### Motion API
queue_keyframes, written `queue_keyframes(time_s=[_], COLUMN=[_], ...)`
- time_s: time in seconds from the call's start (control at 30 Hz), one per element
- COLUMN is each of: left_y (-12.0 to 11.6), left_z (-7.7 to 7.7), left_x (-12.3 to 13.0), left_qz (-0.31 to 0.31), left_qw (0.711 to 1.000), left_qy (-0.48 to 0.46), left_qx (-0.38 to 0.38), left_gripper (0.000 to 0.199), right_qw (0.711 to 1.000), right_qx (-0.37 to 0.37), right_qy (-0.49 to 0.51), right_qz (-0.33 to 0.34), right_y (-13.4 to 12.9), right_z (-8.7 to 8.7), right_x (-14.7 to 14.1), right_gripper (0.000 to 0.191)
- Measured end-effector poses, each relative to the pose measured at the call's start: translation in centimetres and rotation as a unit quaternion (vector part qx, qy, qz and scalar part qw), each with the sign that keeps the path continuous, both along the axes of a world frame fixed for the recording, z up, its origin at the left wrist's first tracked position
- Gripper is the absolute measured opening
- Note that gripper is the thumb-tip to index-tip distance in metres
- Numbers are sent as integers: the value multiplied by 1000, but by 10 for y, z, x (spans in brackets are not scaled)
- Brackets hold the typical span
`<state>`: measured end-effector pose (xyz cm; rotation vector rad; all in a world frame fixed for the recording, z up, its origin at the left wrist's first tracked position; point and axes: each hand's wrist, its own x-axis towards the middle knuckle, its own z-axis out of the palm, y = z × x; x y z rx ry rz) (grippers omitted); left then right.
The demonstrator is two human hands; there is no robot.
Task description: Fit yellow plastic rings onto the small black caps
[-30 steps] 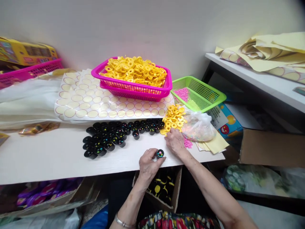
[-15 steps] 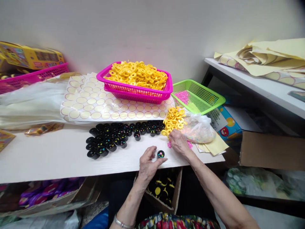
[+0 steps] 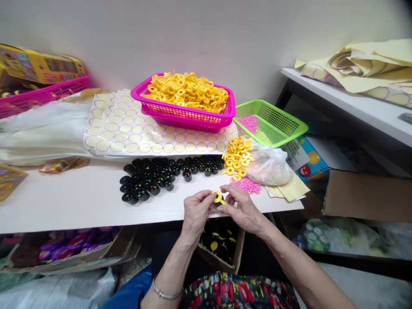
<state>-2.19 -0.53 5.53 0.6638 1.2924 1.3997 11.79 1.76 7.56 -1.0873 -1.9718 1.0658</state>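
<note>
Near the table's front edge, a yellow ring piece (image 3: 218, 196) with a small tab lies over a black cup (image 3: 220, 201). My left hand (image 3: 197, 209) pinches the cup and ring from the left, its thumb on the ring. On the other side, my right hand (image 3: 242, 207) has its thumb and fingers closed round the ring's tab side. Many black cups (image 3: 152, 187) with coloured bits inside stand to the left. Behind my right hand are a pile of yellow rings (image 3: 236, 159) and a heap of pink pieces (image 3: 247, 185).
A magenta basket (image 3: 186, 124) full of yellow rings sits on sticker sheets (image 3: 128, 141). Right of it are a green basket (image 3: 273, 139) and a plastic bag (image 3: 272, 165). An open carton (image 3: 236, 262) of black and yellow pieces is below the table edge.
My right hand has come left from the piles to the black cup, and a yellow ring now lies over it. My left hand has closed in on the cup.
</note>
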Motion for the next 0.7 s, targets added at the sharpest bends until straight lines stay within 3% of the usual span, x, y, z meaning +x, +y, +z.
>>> queue_keyframes(time_s=[0.13, 0.37, 0.7], left_y=[-10, -3, 7], left_z=[1, -20, -29], left_x=[8, -4, 3], left_qz=[-13, 65, -31], left_qw=[999, 995, 981], left_qy=[-37, 76, 190], left_qx=[-24, -19, 19], left_gripper=[26, 32, 29], right_qw=[995, 989, 974], right_qx=[80, 78, 65], right_qy=[-53, -128, -216], right_qz=[31, -3, -4], right_y=[-8, 2, 9], right_z=[-10, -20, -21], right_x=[-4, -4, -13], right_gripper=[12, 13, 6])
